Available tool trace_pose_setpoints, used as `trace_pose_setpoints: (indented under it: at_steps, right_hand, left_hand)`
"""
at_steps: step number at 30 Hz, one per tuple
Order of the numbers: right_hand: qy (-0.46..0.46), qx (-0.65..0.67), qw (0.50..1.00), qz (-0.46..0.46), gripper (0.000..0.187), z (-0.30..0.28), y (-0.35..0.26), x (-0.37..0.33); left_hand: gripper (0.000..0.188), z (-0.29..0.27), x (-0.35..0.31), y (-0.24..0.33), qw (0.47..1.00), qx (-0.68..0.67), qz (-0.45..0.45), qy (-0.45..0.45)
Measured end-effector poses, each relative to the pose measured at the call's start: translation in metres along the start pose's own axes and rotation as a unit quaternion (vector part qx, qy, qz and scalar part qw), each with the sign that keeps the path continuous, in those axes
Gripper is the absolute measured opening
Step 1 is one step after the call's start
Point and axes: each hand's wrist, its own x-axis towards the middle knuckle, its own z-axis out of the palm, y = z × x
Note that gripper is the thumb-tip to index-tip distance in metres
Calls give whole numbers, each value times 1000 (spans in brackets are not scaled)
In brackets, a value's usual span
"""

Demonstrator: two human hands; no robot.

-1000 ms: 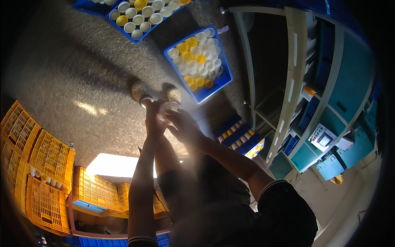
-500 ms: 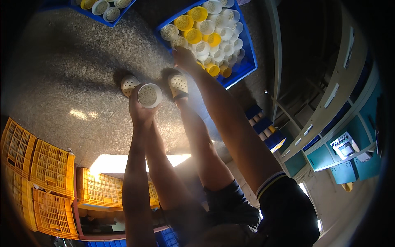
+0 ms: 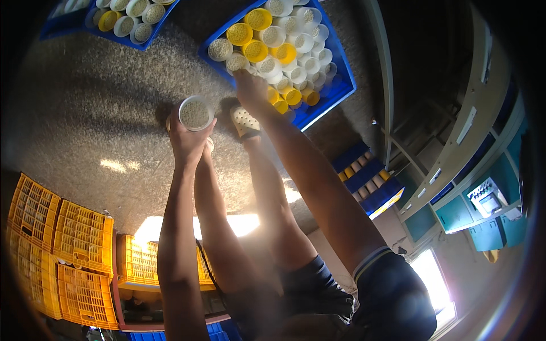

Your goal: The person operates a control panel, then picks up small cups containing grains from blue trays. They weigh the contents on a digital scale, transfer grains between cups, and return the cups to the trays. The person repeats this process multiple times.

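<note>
Upright in my left hand is a white cup filled with pale granules; the fingers wrap around its side. My right hand reaches to the near left edge of a blue crate. Its fingers are curled against another filled white cup there, partly hiding it. The crate is packed with white cups and several yellow cups, many showing the same granules.
Another blue crate of filled cups stands at the far left. Yellow slatted crates are stacked at the left. Blue trays of cylindrical items lie at the right, near a curved metal rail. My clog is on the rough floor.
My left hand has moved slightly left and farther away with its cup. My right hand stays at the crate's edge, its fingers at the same cup. The whole view has shifted a little.
</note>
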Motion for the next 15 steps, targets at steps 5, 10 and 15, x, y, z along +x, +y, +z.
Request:
trace_pose_setpoints:
  at_steps: [5, 10, 15]
  right_hand:
    - [-54, -151, 979, -123, 8, 31, 7, 27]
    - [6, -102, 985, -136, 21, 24, 24, 10]
    - [226, 78, 941, -239, 21, -24, 41, -42]
  left_hand:
    - [63, 1, 5, 3, 999, 32, 44, 0]
    - [67, 8, 6, 3, 998, 61, 25, -10]
    - [69, 12, 6, 12, 998, 45, 15, -32]
